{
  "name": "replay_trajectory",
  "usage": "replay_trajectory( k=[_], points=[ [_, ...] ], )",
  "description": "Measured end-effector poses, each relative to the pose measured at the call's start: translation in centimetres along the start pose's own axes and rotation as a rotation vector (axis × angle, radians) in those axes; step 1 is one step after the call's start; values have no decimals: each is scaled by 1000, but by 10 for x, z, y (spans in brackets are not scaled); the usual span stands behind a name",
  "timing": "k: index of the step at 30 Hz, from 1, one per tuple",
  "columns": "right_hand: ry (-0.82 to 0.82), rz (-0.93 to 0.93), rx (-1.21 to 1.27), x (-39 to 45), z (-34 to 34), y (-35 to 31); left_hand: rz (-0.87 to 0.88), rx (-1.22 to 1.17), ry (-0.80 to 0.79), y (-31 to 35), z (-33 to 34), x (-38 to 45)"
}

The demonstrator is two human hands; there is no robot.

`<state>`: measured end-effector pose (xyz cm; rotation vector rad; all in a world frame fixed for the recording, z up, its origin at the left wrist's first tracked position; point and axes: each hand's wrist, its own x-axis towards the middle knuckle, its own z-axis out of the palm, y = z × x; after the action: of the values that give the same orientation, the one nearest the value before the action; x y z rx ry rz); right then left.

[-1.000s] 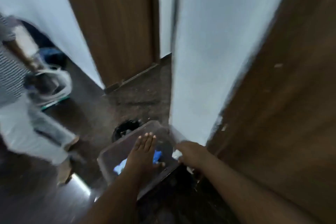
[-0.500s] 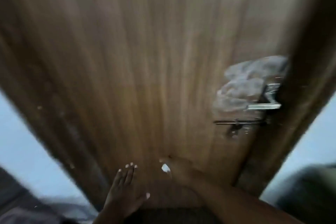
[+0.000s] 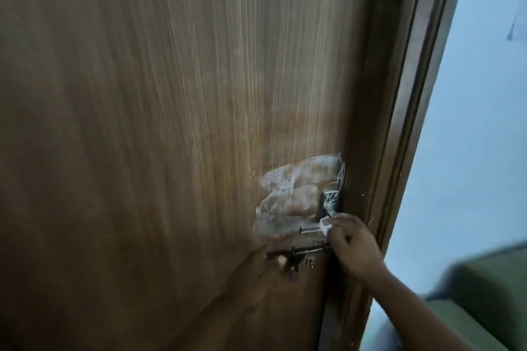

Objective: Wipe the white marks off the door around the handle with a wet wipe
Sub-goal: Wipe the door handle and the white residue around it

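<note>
The brown wooden door point(image 3: 171, 122) fills most of the head view. Smeared white marks point(image 3: 288, 188) spread to the left of and above the metal handle point(image 3: 329, 205), with thin white scratches at its top. My right hand point(image 3: 353, 248) is shut on a small white wet wipe point(image 3: 325, 226) and presses it against the handle's lower end. My left hand point(image 3: 262, 268) is blurred. It lies flat against the door just left of the sliding bolt point(image 3: 302, 253), holding nothing, its fingertips at the bolt's rod.
The dark door frame point(image 3: 405, 122) runs down the right of the door, with a pale blue wall point(image 3: 470, 122) beyond it. A grey-green padded object point(image 3: 484, 288) sits at the lower right, close to my right forearm.
My view swung up from a plastic box on the floor to the door. My right hand rose with the wipe to the handle, and my left hand moved up beside the bolt.
</note>
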<state>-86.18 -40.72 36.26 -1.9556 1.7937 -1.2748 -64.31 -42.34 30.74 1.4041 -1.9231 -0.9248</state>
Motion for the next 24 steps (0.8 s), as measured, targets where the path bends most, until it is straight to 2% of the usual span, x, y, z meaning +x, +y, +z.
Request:
replay_trajectory(
  k=[2, 5, 7, 9, 11, 16, 20, 24],
  points=[
    [85, 39, -40, 18, -7, 9, -23, -220, -54, 12, 7, 29],
    [223, 88, -109, 38, -10, 13, -66, -438, -171, 36, 14, 65],
    [269, 147, -117, 47, -3, 12, -110, -566, -196, 47, 17, 82],
    [288, 183, -109, 56, 8, 11, -66, -586, -157, 48, 19, 93],
    [268, 144, -175, 62, 18, 13, -27, -573, -125, 44, 22, 97],
    [284, 121, -188, 68, 28, 28, -104, -604, -187, 36, 25, 108],
    [286, -13, -277, 72, 28, 38, -83, -580, -185, 31, 24, 111],
    [218, -292, -453, 73, 24, 51, -83, -555, -180, 33, 25, 113]
  ],
)
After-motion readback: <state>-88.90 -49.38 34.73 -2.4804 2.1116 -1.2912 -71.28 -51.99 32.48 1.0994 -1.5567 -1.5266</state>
